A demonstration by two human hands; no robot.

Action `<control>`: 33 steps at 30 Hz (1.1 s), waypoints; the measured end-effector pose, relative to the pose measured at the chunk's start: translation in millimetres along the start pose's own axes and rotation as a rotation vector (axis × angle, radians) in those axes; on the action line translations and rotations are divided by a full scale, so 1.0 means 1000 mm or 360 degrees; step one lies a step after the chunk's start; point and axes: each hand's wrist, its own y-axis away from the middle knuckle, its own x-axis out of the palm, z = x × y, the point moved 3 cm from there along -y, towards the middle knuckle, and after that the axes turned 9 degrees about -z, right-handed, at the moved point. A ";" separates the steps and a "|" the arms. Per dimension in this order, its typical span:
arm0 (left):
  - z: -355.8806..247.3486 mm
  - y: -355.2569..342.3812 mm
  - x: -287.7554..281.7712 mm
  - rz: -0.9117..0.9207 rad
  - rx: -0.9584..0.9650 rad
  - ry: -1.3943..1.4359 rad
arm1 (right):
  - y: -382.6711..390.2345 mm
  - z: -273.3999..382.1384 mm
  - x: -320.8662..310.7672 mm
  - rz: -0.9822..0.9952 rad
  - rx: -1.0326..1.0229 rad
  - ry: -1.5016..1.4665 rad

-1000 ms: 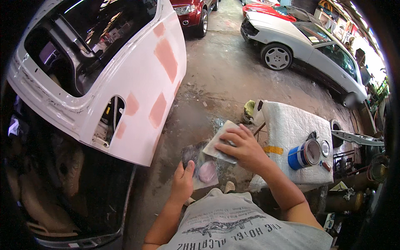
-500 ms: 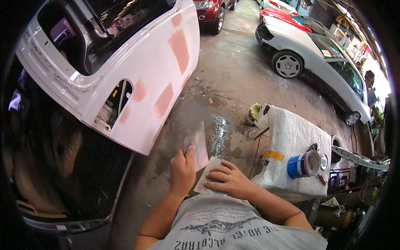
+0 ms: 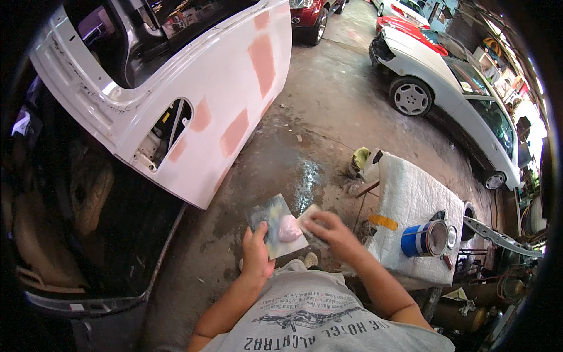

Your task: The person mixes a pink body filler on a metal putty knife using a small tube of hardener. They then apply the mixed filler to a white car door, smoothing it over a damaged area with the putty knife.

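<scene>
My left hand grips the near left edge of a flat, smeared mixing board, thumb on top. On the board sits a smooth mound of pink body filler. In my right hand is a pale spreader, slightly blurred, its end close to the filler; I cannot tell whether they touch. Ahead to the left is a white car door with several flat pink patches on its panel. Neither hand is near the door.
To my right stands a table with a white quilted cover, bearing a blue can and a strip of yellow tape. A white car is parked beyond it, a dark red vehicle at the back. Wet patches mark the concrete floor.
The board has turned from steeply tilted to facing up, so the pink filler now shows. My right hand and the spreader have moved right, away from my body. The view has shifted slightly.
</scene>
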 end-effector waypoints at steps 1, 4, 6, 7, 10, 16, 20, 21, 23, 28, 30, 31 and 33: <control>0.000 -0.001 -0.003 -0.0006 -0.0010 0.0012 | -0.002 -0.006 -0.013 -0.0055 -0.0099 0.0187; -0.007 -0.003 -0.008 0.0003 0.0346 -0.0245 | -0.022 0.016 -0.043 -0.0299 -0.0354 0.0515; -0.015 0.004 0.000 0.0033 0.0503 -0.0379 | -0.020 0.039 -0.031 -0.0196 -0.0515 0.0412; -0.021 0.006 0.004 0.0054 0.0603 -0.0440 | -0.020 0.046 -0.029 -0.0156 -0.0615 0.0362; -0.031 -0.001 -0.005 0.0119 0.0627 -0.0518 | -0.034 0.044 -0.057 -0.0174 -0.0639 0.0547; -0.037 -0.003 0.005 0.0151 0.0834 -0.1138 | -0.039 0.057 -0.064 0.0000 -0.0743 0.0651; -0.042 0.025 0.035 0.0449 0.0956 -0.1312 | -0.054 0.062 -0.059 -0.0128 -0.0710 0.0561; -0.044 0.023 0.037 0.0413 0.1032 -0.1353 | -0.050 0.067 -0.052 -0.0106 -0.0720 0.0508; -0.050 0.021 0.038 0.0334 0.1187 -0.1440 | -0.038 0.077 -0.036 -0.0064 -0.0741 0.0394; -0.046 0.012 0.033 0.0138 0.1346 -0.1482 | -0.016 0.073 -0.022 0.0080 -0.0811 0.0473; -0.049 0.016 0.037 0.0145 0.1455 -0.1409 | -0.010 0.066 -0.027 0.0126 -0.0669 0.0410; -0.057 0.023 0.043 0.0158 0.1526 -0.1372 | -0.013 0.066 -0.028 0.0155 -0.0611 0.0368; -0.058 0.020 0.042 0.0139 0.1461 -0.1278 | -0.015 0.079 -0.045 -0.0135 -0.0591 0.0159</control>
